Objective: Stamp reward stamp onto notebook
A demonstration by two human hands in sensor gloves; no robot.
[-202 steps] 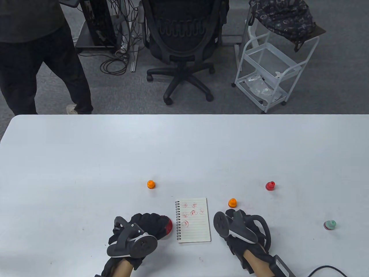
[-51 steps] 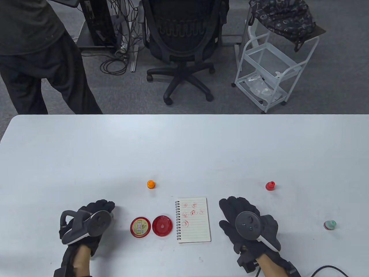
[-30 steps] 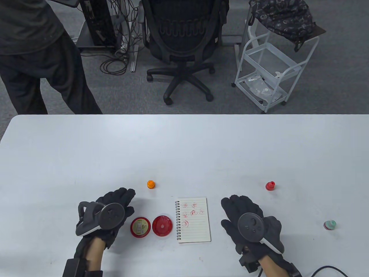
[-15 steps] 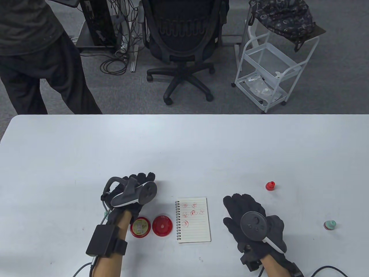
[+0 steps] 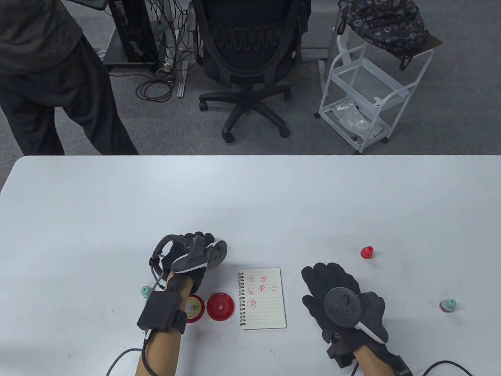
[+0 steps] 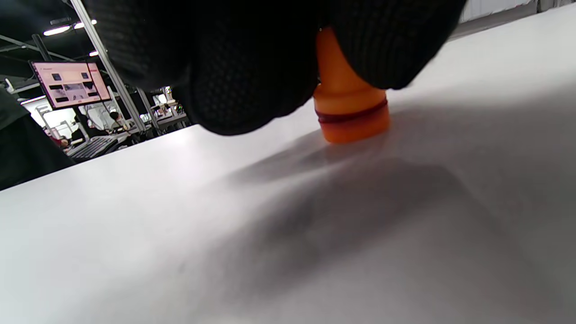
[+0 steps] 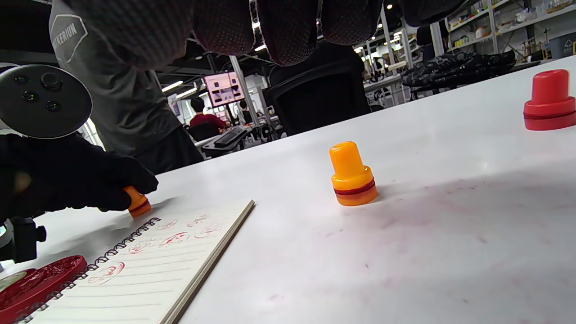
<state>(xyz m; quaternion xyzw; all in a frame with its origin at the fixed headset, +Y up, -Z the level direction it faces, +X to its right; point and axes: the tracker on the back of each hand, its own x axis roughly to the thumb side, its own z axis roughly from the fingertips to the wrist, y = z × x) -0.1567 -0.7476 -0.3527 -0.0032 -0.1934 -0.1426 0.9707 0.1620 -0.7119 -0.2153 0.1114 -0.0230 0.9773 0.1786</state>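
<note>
From above, the left hand (image 5: pixel 191 254) curls over something beyond the spiral notebook (image 5: pixel 263 298), which shows seven red prints. The right hand (image 5: pixel 336 297) lies flat with its fingers spread, just right of the notebook. Two red discs sit left of it: an ink pad (image 5: pixel 220 307) and a lid (image 5: pixel 194 308). A red stamp (image 5: pixel 367 252) and two green stamps (image 5: pixel 447 305) (image 5: pixel 146 291) stand apart. The left wrist view shows gloved fingers (image 6: pixel 252 76) gripping one orange stamp (image 6: pixel 351 112) standing on the table (image 6: pixel 315 234). The right wrist view shows a second orange stamp (image 7: pixel 352 175), free.
</note>
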